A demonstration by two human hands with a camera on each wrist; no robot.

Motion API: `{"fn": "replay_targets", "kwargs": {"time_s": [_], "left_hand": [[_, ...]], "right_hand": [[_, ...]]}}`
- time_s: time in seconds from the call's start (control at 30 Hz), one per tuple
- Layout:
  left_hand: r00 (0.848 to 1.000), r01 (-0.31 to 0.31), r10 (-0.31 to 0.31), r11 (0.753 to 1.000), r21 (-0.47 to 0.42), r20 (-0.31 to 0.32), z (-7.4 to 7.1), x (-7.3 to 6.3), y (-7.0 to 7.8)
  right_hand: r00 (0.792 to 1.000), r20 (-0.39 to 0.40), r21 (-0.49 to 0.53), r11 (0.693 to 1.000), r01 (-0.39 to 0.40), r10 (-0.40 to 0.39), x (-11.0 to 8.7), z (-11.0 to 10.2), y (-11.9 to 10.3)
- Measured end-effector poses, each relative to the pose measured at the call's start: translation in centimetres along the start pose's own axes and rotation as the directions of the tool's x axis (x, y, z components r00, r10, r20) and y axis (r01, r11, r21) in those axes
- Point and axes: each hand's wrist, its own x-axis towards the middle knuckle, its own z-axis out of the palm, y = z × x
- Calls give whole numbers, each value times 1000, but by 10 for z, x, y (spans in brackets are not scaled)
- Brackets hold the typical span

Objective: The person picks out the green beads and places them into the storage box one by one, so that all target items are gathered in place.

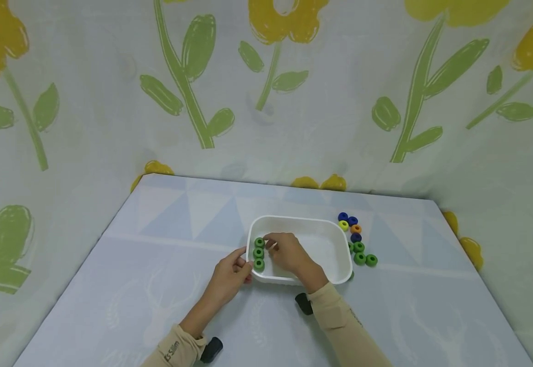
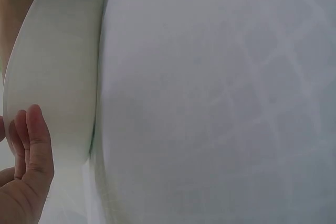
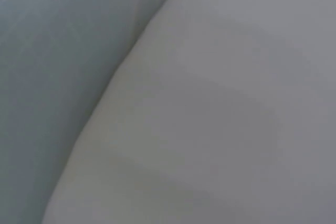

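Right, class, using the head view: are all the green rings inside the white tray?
No, three green rings sit inside the white tray, but other green rings lie on the table to its right.

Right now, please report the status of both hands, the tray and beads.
Left hand grips tray, left end. Right hand inside, beside three green beads; grip unclear. Other beads outside, right of tray; nothing seems in the way.

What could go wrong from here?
The right hand, close beside the farthest of the three green beads, might knock that row crooked. The left hand grips the rim of the white tray; a tug could shift them too. If the tray slid right, it might push the loose green beads there.
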Motion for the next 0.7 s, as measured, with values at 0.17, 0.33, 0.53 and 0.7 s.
{"fn": "replay_targets", "kwargs": {"time_s": [0.17,0.33,0.53,0.7], "left_hand": [[1000,-11,11,1000,24,4,0,-1,-1],[1000,-17,17,999,48,8,-1,0,-3],[1000,-4,3,1000,20,8,-1,2,-5],[1000,-19,18,1000,20,20,-1,3,-4]], "right_hand": [[1000,-29,-13,1000,-1,1,-5,-4,-1],[995,-93,10,1000,-22,23,-16,-14,-2],[982,-182,51,998,-48,56,-36,-34,1],[964,-229,133,985,-107,136,-55,-52,10]]}}
